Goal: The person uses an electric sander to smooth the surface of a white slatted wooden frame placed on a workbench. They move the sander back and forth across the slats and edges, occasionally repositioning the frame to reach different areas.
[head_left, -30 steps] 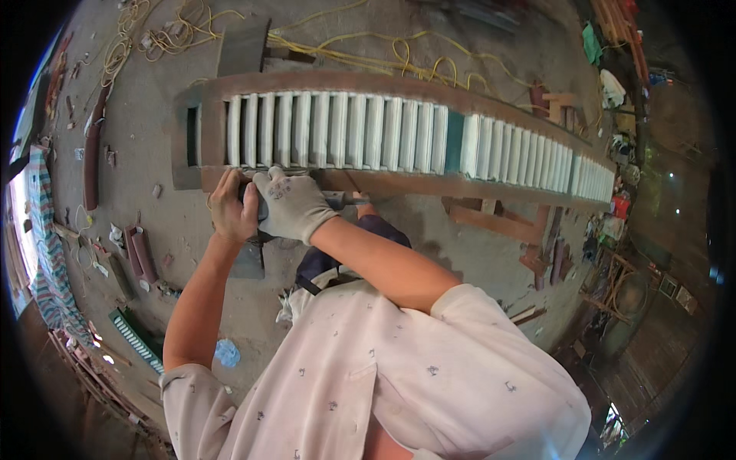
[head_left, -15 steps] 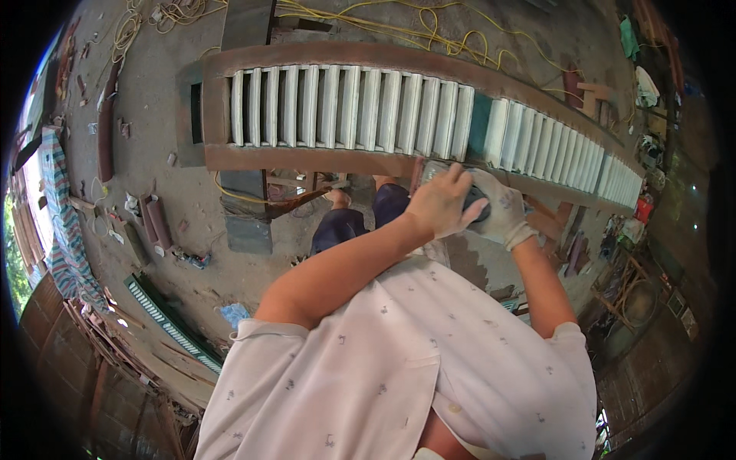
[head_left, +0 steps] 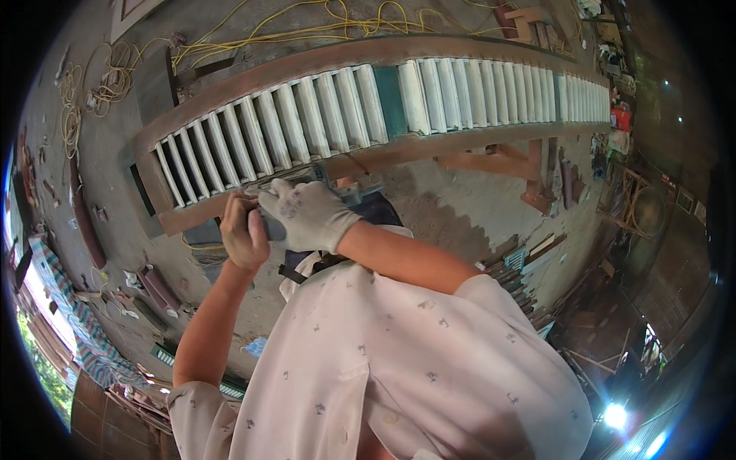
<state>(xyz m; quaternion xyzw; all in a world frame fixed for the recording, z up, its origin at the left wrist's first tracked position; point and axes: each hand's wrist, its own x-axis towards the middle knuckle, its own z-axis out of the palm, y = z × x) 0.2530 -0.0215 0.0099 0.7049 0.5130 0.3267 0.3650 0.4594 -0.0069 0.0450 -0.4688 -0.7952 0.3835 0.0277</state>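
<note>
Over the grey workshop floor (head_left: pixel 460 203), the long brown louvred frame (head_left: pixel 389 100) lies crosswise before the body I am following, probably raised to bring its near rail within reach. At that rail's left part I have a grey handheld tool (head_left: pixel 273 228), the gloved right hand's (head_left: pixel 310 215) fingers curled over its body and the bare left hand's (head_left: pixel 244 230) bent close together at its front, seemingly to steady it, though I cannot tell whether the left ones grip. Beyond the far rail lie yellow cables (head_left: pixel 337 37), perhaps put there to stay out from underfoot.
</note>
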